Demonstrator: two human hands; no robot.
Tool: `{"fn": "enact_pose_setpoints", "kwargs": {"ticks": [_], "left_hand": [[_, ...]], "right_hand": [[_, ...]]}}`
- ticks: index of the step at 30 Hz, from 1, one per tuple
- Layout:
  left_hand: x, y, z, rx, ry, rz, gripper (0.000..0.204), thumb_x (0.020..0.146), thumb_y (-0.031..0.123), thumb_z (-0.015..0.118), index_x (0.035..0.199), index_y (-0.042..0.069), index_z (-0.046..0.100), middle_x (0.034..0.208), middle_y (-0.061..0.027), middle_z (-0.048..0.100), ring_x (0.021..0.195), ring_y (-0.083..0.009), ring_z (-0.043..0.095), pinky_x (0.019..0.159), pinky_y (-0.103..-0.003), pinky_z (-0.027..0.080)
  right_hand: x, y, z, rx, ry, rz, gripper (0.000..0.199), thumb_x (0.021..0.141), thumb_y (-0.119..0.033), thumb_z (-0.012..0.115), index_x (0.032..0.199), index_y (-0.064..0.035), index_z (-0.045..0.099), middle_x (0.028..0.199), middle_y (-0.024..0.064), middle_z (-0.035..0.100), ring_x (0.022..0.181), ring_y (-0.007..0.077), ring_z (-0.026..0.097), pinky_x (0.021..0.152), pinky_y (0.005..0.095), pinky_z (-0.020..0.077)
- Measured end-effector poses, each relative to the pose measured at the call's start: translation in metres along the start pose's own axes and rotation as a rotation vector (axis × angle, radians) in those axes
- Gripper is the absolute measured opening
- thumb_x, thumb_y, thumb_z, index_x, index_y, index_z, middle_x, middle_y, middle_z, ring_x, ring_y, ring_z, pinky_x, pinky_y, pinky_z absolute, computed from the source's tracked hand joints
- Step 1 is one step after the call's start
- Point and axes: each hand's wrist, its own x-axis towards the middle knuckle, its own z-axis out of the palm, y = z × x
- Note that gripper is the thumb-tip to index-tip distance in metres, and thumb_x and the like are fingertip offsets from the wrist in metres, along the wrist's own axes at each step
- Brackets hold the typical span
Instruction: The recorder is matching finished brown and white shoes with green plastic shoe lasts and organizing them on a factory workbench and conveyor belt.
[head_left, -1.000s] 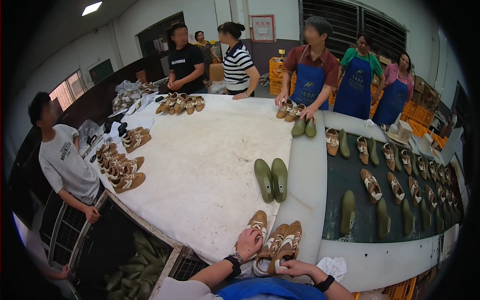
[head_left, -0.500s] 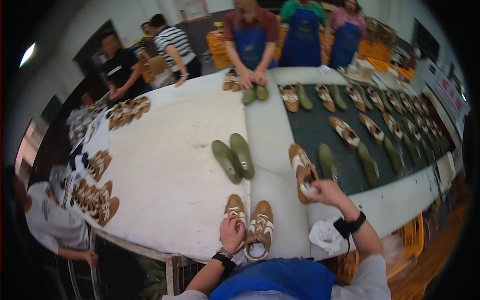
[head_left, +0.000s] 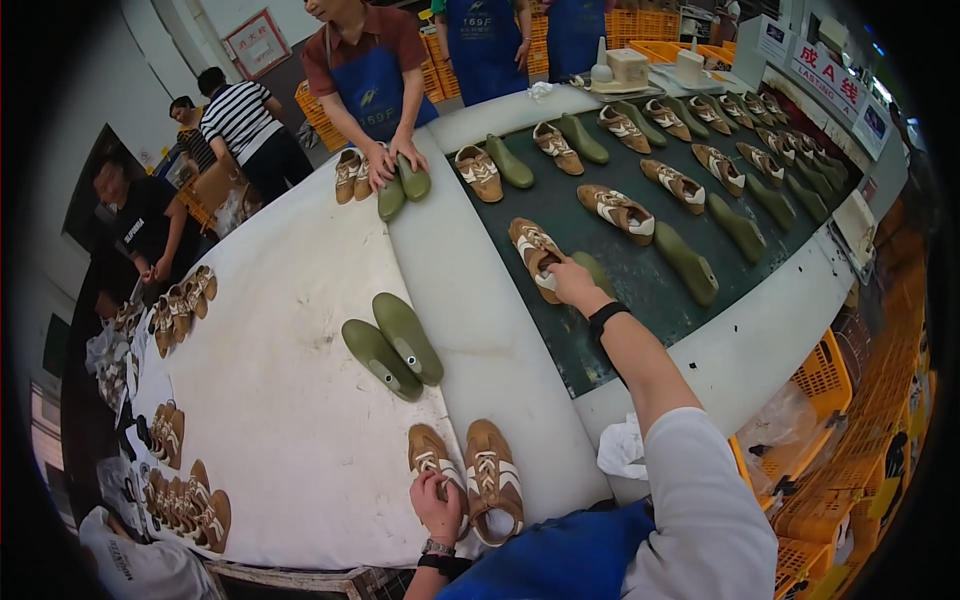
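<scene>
My right hand (head_left: 582, 284) grips the heel end of a brown-and-white sneaker (head_left: 530, 243) on the dark green belt (head_left: 548, 335). Beside that hand, a green shoe last (head_left: 592, 270) is partly hidden by it. At the table's near edge, my left hand (head_left: 437, 508) has its fingers curled over the opening of another brown-and-white sneaker (head_left: 427, 445). The matching sneaker (head_left: 490, 475) stands just right of it, toe pointing away. Farther up the white cloth (head_left: 270, 400) lies a pair of green shoe lasts (head_left: 408, 340), apart from both hands.
Rows of sneakers (head_left: 672, 185) and green lasts (head_left: 738, 228) cover the belt's far side. Across the table a person's hands (head_left: 395, 165) hold another pair of lasts. More sneakers (head_left: 185, 505) line the left edge. Crumpled white material (head_left: 622, 447) lies near my right arm; orange crates (head_left: 820, 375) stand right.
My right hand has carried the sneaker forward from the pale tabletop edge onto the green belt. My left hand stays at its sneaker. The view has swung right.
</scene>
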Motion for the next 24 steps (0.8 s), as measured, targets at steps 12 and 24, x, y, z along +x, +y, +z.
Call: {"fn": "enact_pose_setpoints", "kwargs": {"ticks": [12, 24], "left_hand": [[0.017, 0.0, -0.001, 0.005, 0.028, 0.039, 0.014, 0.071, 0.009, 0.061, 0.083, 0.005, 0.057, 0.097, -0.0134, 0.056, 0.093, -0.031, 0.051, 0.082, -0.038, 0.04], [0.006, -0.006, -0.001, -0.018, 0.107, 0.053, 0.013, 0.067, 0.012, 0.063, 0.079, 0.009, 0.058, 0.091, -0.0081, 0.056, 0.086, -0.0278, 0.052, 0.075, -0.038, 0.042]], "right_hand": [[-0.021, -0.128, 0.015, 0.109, -0.144, -0.442, 0.045, 0.078, -0.01, 0.051, 0.123, -0.0149, 0.047, 0.112, 0.0166, 0.05, 0.101, 0.0319, 0.052, 0.085, 0.0387, 0.0447], [-0.04, -0.287, 0.125, -0.183, -0.381, -0.289, 0.065, 0.071, -0.055, 0.06, 0.111, -0.0033, 0.057, 0.128, 0.0337, 0.03, 0.102, 0.0444, 0.051, 0.072, 0.0457, 0.0509]]}}
